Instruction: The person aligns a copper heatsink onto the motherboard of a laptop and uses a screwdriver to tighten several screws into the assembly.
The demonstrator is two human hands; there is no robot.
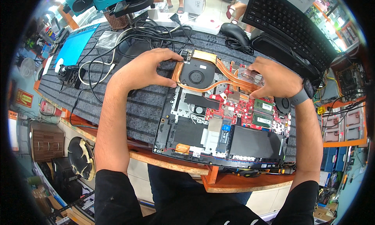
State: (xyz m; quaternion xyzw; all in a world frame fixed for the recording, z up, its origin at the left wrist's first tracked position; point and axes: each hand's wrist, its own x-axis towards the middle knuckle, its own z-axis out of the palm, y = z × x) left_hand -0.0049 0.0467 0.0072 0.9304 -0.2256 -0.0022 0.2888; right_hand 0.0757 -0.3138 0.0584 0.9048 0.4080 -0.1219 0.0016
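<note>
A: What are those hands holding?

B: A copper cooling assembly (205, 56). It's sitting in the upper middle of the frame, over an opened laptop (166, 127). The left hand (142, 68) is gripping its left edge, thumb and forefinger spread in a wide C around the end beside the round black fan (196, 75).

A: And the right hand (275, 78)?

B: That one is arching over the heat pipes (244, 84), fingers curled and half open, the thumb lying lower in the frame than the other tips. From where I'm standing, the hand is hiding what's beneath it, so I can't tell whether it's pinching metal or just touching the clear plastic piece (245, 73).

A: Are you thinking it's heavy?

B: Light for its breadth, I'd say. Stiff through the fan housing, but those long pipes could be bending if one end were taking all the weight. And smooth copper may be slipping under dry fingertips.

A: So where would you be taking hold?

B: By the housing's outer rim and the solid parts, keeping off the blades. Having the hands wide apart like this is sensible: a level hold is sparing the pipes. I'd be minding the red circuit board (245, 115) and the green memory modules (262, 105) too; a dipping corner could be scraping them.
</note>
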